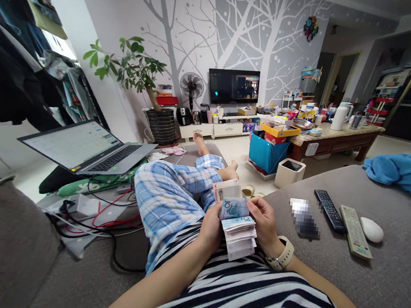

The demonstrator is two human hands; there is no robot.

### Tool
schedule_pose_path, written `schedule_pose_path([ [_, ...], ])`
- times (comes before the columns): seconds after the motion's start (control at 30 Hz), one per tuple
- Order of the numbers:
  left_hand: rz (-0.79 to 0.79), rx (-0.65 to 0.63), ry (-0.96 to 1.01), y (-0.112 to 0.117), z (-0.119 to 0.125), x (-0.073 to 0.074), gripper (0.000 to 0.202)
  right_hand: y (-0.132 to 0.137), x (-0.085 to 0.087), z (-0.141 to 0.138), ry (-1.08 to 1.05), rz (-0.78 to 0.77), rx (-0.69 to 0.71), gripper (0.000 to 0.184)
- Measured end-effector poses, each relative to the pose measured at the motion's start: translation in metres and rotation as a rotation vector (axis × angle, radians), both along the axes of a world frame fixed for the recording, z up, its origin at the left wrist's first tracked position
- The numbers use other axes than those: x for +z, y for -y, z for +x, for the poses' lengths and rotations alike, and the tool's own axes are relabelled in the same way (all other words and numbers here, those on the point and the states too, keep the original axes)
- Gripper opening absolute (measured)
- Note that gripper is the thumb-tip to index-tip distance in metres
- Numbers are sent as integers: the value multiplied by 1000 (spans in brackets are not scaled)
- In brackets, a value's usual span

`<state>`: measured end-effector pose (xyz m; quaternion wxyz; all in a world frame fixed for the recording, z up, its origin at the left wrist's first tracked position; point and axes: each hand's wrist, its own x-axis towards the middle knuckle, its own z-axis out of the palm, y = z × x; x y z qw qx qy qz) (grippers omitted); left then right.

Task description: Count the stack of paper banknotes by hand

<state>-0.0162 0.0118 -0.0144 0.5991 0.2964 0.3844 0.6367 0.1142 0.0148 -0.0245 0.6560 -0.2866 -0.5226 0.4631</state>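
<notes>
A thick stack of banknotes (237, 223) rests over my lap, held between both hands. My left hand (211, 227) wraps the stack's left side with its fingers closed behind the notes. On the right, my right hand (264, 222) pinches a bluish note on top of the stack; its wrist carries a pale watch band (285, 255). I lie on a grey sofa (380, 285) in a striped shirt and blue plaid trousers (170, 194), with my bare feet stretched out ahead.
Two remote controls (343, 221) and a white mouse (371, 229) lie on the sofa to my right, beside a blue blanket (409, 171). An open laptop (90, 147) and tangled cables (100, 216) sit on my left. Farther off stand a cluttered coffee table (338, 135), a television (233, 86) and a fan.
</notes>
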Motion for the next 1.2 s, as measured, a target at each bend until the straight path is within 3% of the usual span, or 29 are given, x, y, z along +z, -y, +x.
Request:
schedule_pose_path([
  [0.5,-30,-25,90,-1,-1,-5,38,-3,-7,0,-14,11,14,34],
  [0.87,25,-85,46,3,-2,-1,34,-7,-3,2,-3,-18,-79,32],
  [1.03,31,-17,20,5,-1,1,29,-11,-5,1,4,-61,-82,33],
  [1.2,17,-49,16,3,-1,0,39,-12,-5,1,43,-73,-79,35],
])
